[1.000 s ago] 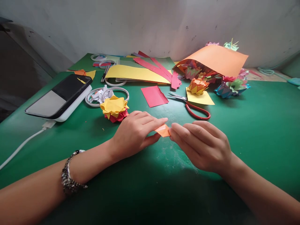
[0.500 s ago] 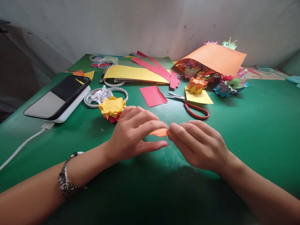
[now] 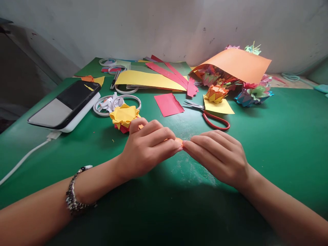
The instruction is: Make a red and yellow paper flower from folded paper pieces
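A small piece of orange paper point(image 3: 179, 140) is pinched between my two hands, and most of it is hidden by the fingers. My left hand point(image 3: 150, 147) is closed on its left part, thumb and forefinger pressed together. At its right end, the fingertips of my right hand point(image 3: 217, 157) grip it, with the other fingers lying close together. Just behind my left hand stands a yellow and red paper flower point(image 3: 124, 116). Beyond my right hand lie scissors point(image 3: 216, 122) with red handles, their blades pointing left.
A red paper piece point(image 3: 169, 105) lies mid-table. An orange paper flower point(image 3: 216, 93) rests on a yellow sheet point(image 3: 225, 107). Behind are tape rolls point(image 3: 133, 99), yellow paper point(image 3: 148, 80), red strips point(image 3: 166, 74) and an orange-wrapped bouquet point(image 3: 235, 63). A phone point(image 3: 64, 106) sits left on a white block.
My left thumb has come up against the forefinger, closing on the orange paper, which now shows less. My right hand stays at its right end. The view has shifted slightly.
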Tool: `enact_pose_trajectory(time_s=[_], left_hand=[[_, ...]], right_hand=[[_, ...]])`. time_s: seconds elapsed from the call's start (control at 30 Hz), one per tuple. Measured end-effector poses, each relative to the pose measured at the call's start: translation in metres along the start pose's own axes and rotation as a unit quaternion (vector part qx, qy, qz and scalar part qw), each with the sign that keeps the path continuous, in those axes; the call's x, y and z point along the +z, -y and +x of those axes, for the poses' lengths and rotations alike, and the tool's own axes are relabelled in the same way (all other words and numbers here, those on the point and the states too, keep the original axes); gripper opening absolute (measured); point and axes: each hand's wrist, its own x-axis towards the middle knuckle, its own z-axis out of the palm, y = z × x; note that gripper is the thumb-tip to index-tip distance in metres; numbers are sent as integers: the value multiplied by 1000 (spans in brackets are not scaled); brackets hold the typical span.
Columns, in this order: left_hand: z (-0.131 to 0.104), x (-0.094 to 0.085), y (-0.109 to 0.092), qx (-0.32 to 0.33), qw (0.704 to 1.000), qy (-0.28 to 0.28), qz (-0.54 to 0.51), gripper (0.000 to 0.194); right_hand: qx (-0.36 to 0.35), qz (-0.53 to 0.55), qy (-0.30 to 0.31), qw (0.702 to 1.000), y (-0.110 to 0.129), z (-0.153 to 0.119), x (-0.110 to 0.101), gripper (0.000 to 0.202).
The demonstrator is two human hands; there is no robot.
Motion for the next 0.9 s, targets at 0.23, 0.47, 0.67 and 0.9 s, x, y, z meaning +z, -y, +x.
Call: enact_pose_trajectory(time_s=[0.23, 0.47, 0.67, 0.9], left_hand=[[0, -2, 1, 15, 1000, -1, 5, 15], [3, -6, 1, 24, 999, 14, 43, 7], [2, -7, -1, 57, 996, 19, 59, 9], [-1, -11, -3, 66, 995, 23, 71, 15]], right_hand=[[44, 68, -29, 996, 1, -4, 2, 7], [29, 35, -28, 999, 2, -1, 1, 16], [-7, -5, -27, 1000, 3, 0, 0, 15], [-44, -39, -21, 998, 4, 2, 0, 13]])
